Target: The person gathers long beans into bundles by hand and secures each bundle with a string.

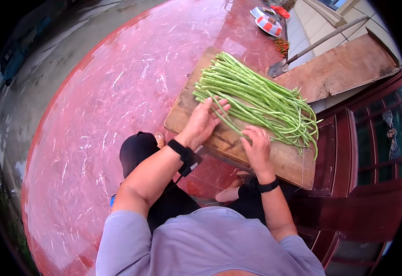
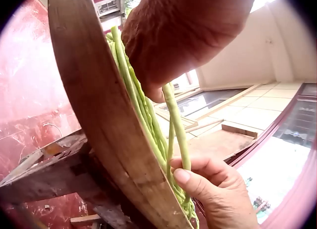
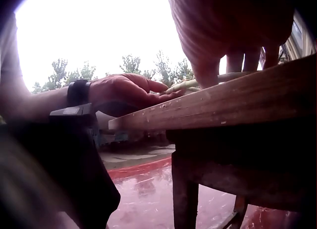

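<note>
Two hands grasp one long green bean (image 1: pixel 229 120) above the near edge of a wooden board (image 1: pixel 181 112). The left hand (image 1: pixel 203 122), palm turned up, holds it near one end, thumb against the bean. The right hand (image 1: pixel 258 146) pinches it farther along between thumb and forefinger, as the left wrist view confirms. Just beyond the hands, a pile of long green beans (image 1: pixel 261 94) lies across the board, thin ends bunched and tangled toward the right side. Dark wooden legs (image 3: pixel 185 194) stand beneath the board. Dark bands are noted on both wrists. Past the board's far side are a plywood sheet (image 1: pixel 343 69), a shovel (image 1: pixel 278 68) and basins (image 1: pixel 268 25). Glossy red flooring (image 1: pixel 104 106) extends leftward.
</note>
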Tool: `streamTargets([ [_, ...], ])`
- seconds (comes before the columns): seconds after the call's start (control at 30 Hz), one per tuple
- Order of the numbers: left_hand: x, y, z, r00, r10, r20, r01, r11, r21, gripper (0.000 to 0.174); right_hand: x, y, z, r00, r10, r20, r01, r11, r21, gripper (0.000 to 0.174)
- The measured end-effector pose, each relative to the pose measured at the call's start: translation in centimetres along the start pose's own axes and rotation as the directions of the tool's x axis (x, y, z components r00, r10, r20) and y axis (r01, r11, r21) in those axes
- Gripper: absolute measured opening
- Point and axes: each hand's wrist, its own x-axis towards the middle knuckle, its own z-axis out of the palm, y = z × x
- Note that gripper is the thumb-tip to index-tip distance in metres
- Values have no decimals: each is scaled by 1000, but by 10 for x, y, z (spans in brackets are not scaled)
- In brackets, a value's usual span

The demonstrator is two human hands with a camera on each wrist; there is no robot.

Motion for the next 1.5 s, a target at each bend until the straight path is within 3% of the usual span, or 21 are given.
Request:
streamTargets([
  [0.17, -3, -9, -1, 999, 35, -30, -34, 999, 30, 34, 0, -7, 2, 999, -35, -5, 36, 997, 67, 16],
  [0.27, -12, -3, 8, 1000, 17, 13, -18, 997, 81, 39, -2, -8, 9, 971, 236, 38, -236, 924, 301, 16],
  [0.37, -11, -3, 5, 995, 25, 98, -34, 996, 85, 45, 1, -4, 8, 984, 164, 72, -178, 939, 296, 14],
  [0.47, -14, -1, 7, 992, 36, 121, -45, 996, 79, 44, 0, 1, 9, 975, 181, 128, -218, 894, 391, 14],
  [0.57, -17, -2, 11, 993, 35, 113, -43, 997, 71, 45, -5, 14, 13, 926, 286, 247, -376, 765, 524, 13],
  [0.67, -16, 1, 13, 994, 51, 100, -59, 995, 78, 45, -4, 14, 6, 941, 257, 220, -333, 817, 470, 13],
  [0.77, -15, 0, 9, 985, 55, 164, -63, 997, 49, 38, -2, 11, 2, 921, 279, 271, -384, 759, 526, 13],
  [0.97, -11, -8, 8, 986, 89, 143, -84, 996, -43, 27, -5, 4, 0, 951, 235, 200, -291, 899, 326, 11],
  [1.07, 3, -20, -31, 951, -6, 309, 74, 975, -209, 26, -2, 6, -8, 952, 155, 265, -232, 927, 294, 13],
  [1.17, -10, -18, -17, 991, -45, 125, 49, 998, -31, 25, 13, 7, -11, 997, 66, 40, -72, 981, 180, 20],
  [1.27, -18, -16, -11, 998, -53, 27, 52, 998, 30, 27, 38, 13, -15, 999, -36, 1, 36, 999, -39, 28],
  [1.37, -20, -8, -1, 993, -88, -79, 95, 992, 89, 36, 49, 20, -7, 994, 2, 106, 16, 986, -166, 27],
  [1.5, -15, -5, -10, 991, -126, -34, 129, 986, 110, 47, 57, 30, -1, 987, 40, 157, -9, 980, -197, 23],
])
